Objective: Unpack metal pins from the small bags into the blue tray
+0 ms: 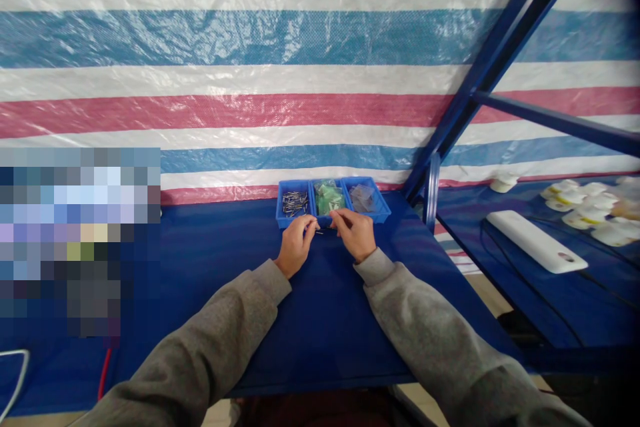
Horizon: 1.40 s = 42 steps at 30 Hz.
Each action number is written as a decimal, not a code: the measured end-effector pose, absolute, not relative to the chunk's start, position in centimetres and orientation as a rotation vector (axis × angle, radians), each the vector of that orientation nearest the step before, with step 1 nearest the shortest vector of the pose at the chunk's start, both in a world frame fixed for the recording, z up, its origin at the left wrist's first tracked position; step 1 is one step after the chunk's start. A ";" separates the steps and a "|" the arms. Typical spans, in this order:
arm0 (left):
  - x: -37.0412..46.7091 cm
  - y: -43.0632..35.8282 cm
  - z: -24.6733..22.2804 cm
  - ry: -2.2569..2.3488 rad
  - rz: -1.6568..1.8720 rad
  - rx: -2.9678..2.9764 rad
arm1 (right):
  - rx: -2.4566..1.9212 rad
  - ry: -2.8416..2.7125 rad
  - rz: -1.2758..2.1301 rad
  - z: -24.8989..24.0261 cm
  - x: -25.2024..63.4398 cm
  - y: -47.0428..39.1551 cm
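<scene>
Three blue bins stand side by side at the back of the blue table. Dark metal screws [295, 203] fill the left bin [281, 215], green packets [330, 197] lie in the middle one, and clear plastic bags [363, 199] are in the right bin [384, 212]. My left hand [296, 245] is pinched closed in front of the left bin. Close beside it, my right hand [356, 233] is also pinched, at the front of the middle bin. What the fingertips hold is too small to make out. A small dark metal piece [319, 233] shows between the hands.
A blue metal frame [450, 121] rises right of the bins. Beyond it, a second table bears a white oblong device [537, 240], cables and several white round parts [583, 203]. A striped sheet [300, 107] hangs behind. The left side is pixelated; a red cable [105, 373] shows below.
</scene>
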<state>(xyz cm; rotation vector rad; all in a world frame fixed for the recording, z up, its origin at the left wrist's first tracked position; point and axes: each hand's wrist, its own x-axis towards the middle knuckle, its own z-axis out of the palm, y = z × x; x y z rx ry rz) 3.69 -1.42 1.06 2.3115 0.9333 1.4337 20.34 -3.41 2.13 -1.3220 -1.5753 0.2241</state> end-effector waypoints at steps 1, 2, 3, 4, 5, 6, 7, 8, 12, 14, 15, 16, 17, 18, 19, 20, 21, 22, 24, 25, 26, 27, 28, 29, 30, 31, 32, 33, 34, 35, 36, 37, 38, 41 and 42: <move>3.6 -1.4 1.1 0.934 1.425 2.328 | -1.319 -1.576 0.222 2.2 20.3 -3.5; 3.6 -1.4 1.1 0.935 1.416 2.344 | -1.316 -1.576 0.220 2.3 20.3 -3.5; 3.5 -1.4 1.2 0.934 1.408 2.362 | -1.314 -1.574 0.217 2.4 20.3 -3.5; 3.5 -1.3 1.2 0.928 1.404 2.381 | -1.313 -1.574 0.215 2.5 20.2 -3.6; 3.4 -1.3 1.3 0.916 1.398 2.406 | -1.312 -1.575 0.212 2.5 20.2 -3.6; 3.4 -1.3 1.3 0.899 1.390 2.435 | -1.310 -1.576 0.209 2.6 20.2 -3.7; 3.4 -1.2 1.4 0.879 1.384 2.465 | -1.308 -1.579 0.207 2.7 20.2 -3.7; 3.3 -1.2 1.4 0.860 1.382 2.489 | -1.307 -1.581 0.205 2.7 20.2 -3.7; 3.4 -1.2 1.5 0.845 1.427 2.455 | -1.313 -1.573 0.206 2.9 20.1 -3.8; 3.4 -1.2 1.4 0.885 1.497 2.370 | -1.318 -1.566 0.209 2.8 20.2 -3.9; 3.4 -1.2 1.4 0.902 1.531 2.331 | -1.320 -1.564 0.210 2.8 20.2 -3.9; 3.4 -1.2 1.4 0.912 1.558 2.299 | -1.321 -1.563 0.210 2.8 20.2 -3.9; 3.3 -1.2 1.3 0.914 1.578 2.278 | -1.322 -1.563 0.210 2.8 20.2 -3.9; 3.3 -1.1 1.3 0.908 1.587 2.267 | -1.324 -1.563 0.211 2.7 20.2 -3.9; 3.3 -1.0 1.2 0.901 1.590 2.260 | -1.325 -1.564 0.213 2.7 20.2 -3.9; 3.2 -1.0 1.2 0.895 1.590 2.255 | -1.326 -1.565 0.216 2.7 20.3 -3.9; 3.2 -0.9 1.1 0.893 1.588 2.249 | -1.324 -1.570 0.223 2.7 20.3 -3.9; 3.2 -0.8 1.1 0.892 1.587 2.243 | -1.319 -1.578 0.232 2.7 20.3 -3.9; 3.2 -0.8 1.1 0.895 1.589 2.225 | -1.299 -1.615 0.257 2.7 20.2 -3.9; 3.2 -0.8 1.1 0.904 1.594 2.212 | -1.288 -1.642 0.268 2.7 20.2 -3.9; 3.3 -0.8 1.1 0.921 1.602 2.196 | -1.275 -1.670 0.275 2.7 20.1 -3.9; 3.3 -0.9 1.1 0.945 1.612 2.178 | -1.263 -1.697 0.278 2.7 20.1 -3.9; 3.4 -0.9 1.1 0.971 1.624 2.158 | -1.250 -1.719 0.274 2.6 20.1 -3.9; 3.4 -1.0 1.1 0.995 1.635 2.142 | -1.240 -1.735 0.267 2.6 20.0 -3.9; 3.4 -1.1 1.2 1.015 1.644 2.129 | -1.233 -1.745 0.258 2.6 20.0 -3.9; 3.5 -1.1 1.2 1.027 1.649 2.122 | -1.231 -1.753 0.250 2.6 20.0 -3.9; 3.5 -1.2 1.3 1.032 1.652 2.118 | -1.232 -1.759 0.245 2.6 20.0 -3.8; 3.5 -1.3 1.3 1.030 1.651 2.117 | -1.236 -1.761 0.244 2.5 20.0 -3.8; 3.4 -1.3 1.4 1.022 1.648 2.115 | -1.239 -1.759 0.247 2.5 20.0 -3.8; 3.4 -1.3 1.5 1.008 1.643 2.112 | -1.243 -1.752 0.254 2.5 20.0 -3.8; 3.4 -1.4 1.5 0.993 1.639 2.106 | -1.245 -1.740 0.261 2.5 20.0 -3.8; 3.4 -1.3 1.6 0.979 1.634 2.096 | -1.248 -1.726 0.268 2.5 20.0 -3.7; 3.4 -1.3 1.6 0.970 1.628 2.080 | -1.252 -1.712 0.272 2.5 20.1 -3.7; 3.4 -1.1 1.6 0.970 1.617 1.993 | -1.263 -1.707 0.285 2.3 20.1 -3.6; 3.4 -1.0 1.6 0.971 1.614 1.958 | -1.264 -1.714 0.288 2.3 20.1 -3.6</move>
